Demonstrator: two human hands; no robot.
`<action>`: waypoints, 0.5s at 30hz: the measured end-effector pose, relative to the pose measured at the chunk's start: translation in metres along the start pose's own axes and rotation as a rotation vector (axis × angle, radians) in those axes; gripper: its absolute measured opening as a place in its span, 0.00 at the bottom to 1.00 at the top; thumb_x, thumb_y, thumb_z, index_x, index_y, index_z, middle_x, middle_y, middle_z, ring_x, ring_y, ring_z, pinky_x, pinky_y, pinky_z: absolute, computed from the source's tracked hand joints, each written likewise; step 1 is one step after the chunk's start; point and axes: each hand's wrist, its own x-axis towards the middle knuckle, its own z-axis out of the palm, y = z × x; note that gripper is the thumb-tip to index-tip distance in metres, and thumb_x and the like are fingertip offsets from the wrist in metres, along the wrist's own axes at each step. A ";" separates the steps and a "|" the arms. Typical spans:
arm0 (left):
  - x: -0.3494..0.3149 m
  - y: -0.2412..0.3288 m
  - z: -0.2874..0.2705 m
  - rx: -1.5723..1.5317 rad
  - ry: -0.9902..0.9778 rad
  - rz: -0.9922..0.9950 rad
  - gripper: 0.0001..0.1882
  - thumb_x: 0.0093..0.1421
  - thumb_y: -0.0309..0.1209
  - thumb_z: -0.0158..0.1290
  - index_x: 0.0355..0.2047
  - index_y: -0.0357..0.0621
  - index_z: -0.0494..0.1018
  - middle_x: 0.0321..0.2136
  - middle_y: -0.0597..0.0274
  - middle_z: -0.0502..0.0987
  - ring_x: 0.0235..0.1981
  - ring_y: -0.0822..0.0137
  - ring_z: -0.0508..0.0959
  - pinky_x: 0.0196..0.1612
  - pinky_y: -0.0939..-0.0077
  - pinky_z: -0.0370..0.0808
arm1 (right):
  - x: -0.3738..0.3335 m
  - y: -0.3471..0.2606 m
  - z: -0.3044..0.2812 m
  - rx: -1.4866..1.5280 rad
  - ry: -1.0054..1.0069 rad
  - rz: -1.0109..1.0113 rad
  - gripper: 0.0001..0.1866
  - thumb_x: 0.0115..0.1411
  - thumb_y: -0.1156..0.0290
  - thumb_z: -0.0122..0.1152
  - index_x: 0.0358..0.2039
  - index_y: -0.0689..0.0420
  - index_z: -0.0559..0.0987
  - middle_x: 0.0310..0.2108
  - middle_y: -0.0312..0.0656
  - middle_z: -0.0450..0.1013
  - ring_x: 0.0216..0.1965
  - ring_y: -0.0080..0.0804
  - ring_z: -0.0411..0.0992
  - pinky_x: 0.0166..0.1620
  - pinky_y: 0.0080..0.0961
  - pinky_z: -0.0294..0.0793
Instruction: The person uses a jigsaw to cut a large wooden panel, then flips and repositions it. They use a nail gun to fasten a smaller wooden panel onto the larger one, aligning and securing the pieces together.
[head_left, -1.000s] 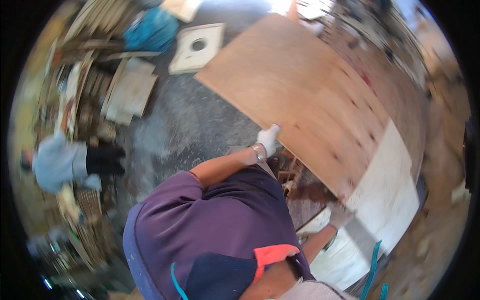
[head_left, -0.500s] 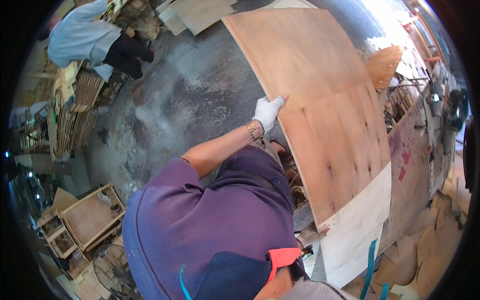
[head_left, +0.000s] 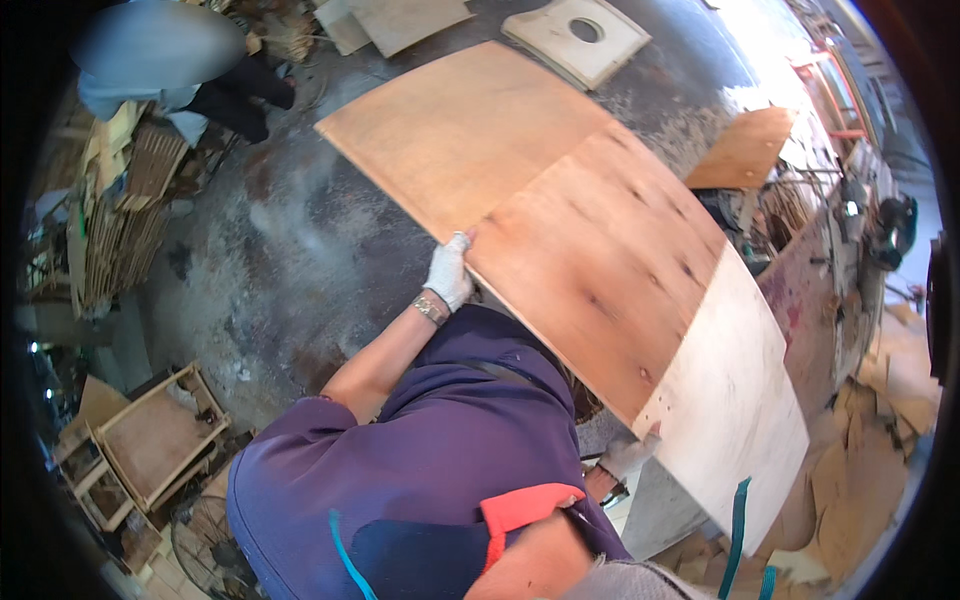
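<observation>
A long plywood sheet (head_left: pixel 600 260), brown over most of its face and pale whitish at the near right end, lies across my front at a slant. My left hand (head_left: pixel 452 272), in a white glove with bare fingertips, grips the sheet's near left edge with the thumb on top. Lower down, my right hand (head_left: pixel 630 455), also gloved, clasps the same edge by the pale part, thumb over the face. The fingers of both hands under the sheet are hidden.
Beyond the sheet a pale panel with a round hole (head_left: pixel 584 31) lies on the grey floor (head_left: pixel 290 240). Another person (head_left: pixel 230 95) bends at the far left beside stacked wood strips (head_left: pixel 125 220). A wooden frame (head_left: pixel 165 435) and a fan (head_left: pixel 205 545) stand at left; wood scraps (head_left: pixel 850 470) lie at right.
The sheet has swung counterclockwise, its far end moving left and its pale end right. My left hand has moved left and nearer with it; my right hand keeps its hold almost in place.
</observation>
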 end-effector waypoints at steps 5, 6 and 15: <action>0.039 -0.025 -0.053 -0.095 -0.023 -0.110 0.15 0.69 0.29 0.43 0.51 0.34 0.72 0.52 0.46 0.77 0.54 0.52 0.77 0.62 0.53 0.72 | -0.002 -0.039 0.023 0.279 -0.100 0.087 0.30 0.70 0.56 0.54 0.64 0.65 0.66 0.60 0.47 0.68 0.60 0.38 0.68 0.63 0.38 0.67; 0.029 -0.022 -0.050 -0.071 -0.015 -0.117 0.15 0.70 0.29 0.44 0.51 0.34 0.72 0.51 0.47 0.78 0.53 0.53 0.78 0.61 0.55 0.74 | 0.001 -0.042 0.015 0.265 -0.090 0.072 0.31 0.71 0.55 0.53 0.65 0.65 0.65 0.61 0.47 0.68 0.61 0.39 0.67 0.64 0.39 0.66; 0.009 -0.024 -0.059 -0.010 0.154 -0.173 0.18 0.72 0.33 0.39 0.52 0.35 0.72 0.52 0.46 0.78 0.53 0.52 0.78 0.60 0.53 0.75 | 0.067 -0.172 -0.060 0.324 0.250 -0.204 0.33 0.73 0.50 0.43 0.68 0.63 0.62 0.66 0.52 0.63 0.65 0.46 0.63 0.69 0.46 0.60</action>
